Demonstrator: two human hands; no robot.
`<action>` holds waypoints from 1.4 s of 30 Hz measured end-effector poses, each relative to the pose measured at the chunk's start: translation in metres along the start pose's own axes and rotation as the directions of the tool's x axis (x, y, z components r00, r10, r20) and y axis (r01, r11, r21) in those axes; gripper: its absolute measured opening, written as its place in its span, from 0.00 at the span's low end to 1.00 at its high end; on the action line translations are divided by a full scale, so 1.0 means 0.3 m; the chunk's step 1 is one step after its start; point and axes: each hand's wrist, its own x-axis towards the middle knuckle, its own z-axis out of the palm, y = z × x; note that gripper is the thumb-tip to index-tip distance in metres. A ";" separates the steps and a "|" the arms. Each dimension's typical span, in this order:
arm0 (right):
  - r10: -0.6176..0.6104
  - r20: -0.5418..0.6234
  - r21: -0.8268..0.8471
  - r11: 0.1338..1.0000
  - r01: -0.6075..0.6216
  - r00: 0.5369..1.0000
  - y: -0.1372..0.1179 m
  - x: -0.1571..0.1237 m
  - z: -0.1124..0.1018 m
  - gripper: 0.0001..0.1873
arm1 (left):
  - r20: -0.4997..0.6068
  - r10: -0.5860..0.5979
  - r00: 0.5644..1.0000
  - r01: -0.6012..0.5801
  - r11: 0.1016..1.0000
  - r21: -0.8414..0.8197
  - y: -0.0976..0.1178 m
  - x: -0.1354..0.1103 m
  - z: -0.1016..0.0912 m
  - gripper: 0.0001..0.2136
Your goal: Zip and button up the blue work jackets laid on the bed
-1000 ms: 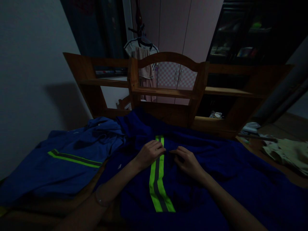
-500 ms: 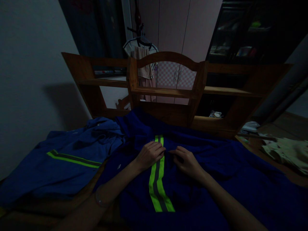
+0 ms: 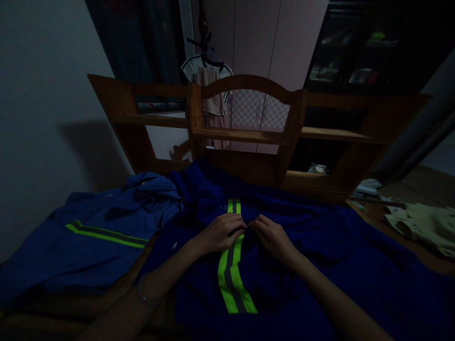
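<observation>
A dark blue work jacket [image 3: 305, 293] is spread out under both my hands, with a yellow-green and grey reflective strip [image 3: 231, 270] running down it. My left hand [image 3: 222, 232] lies across the strip, its thumb and fingers pinched on the jacket cloth. Coming from the other side, my right hand [image 3: 272, 237] is also pinched on the cloth just right of the strip. The fingertips of the two hands nearly meet, and the small bit of cloth between them is too dark to make out. A bracelet [image 3: 142, 291] circles my left forearm.
To the left lies a lighter blue garment [image 3: 103, 255] with a similar strip. Behind the jacket rises a wooden headboard with shelves [image 3: 245, 137]. Clothes [image 3: 209, 90] hang on a stand beyond it. A pale crumpled cloth [image 3: 423, 227] lies at the right.
My right hand has moved slightly left, bringing its fingertips up to those of my left hand. My left hand has turned a little and sits slightly lower on the strip.
</observation>
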 end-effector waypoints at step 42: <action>0.135 -0.126 -0.058 0.988 -0.143 0.983 0.037 -0.006 0.010 0.17 | -0.168 -0.484 0.859 0.332 0.775 -0.537 -0.021 0.016 0.041 0.13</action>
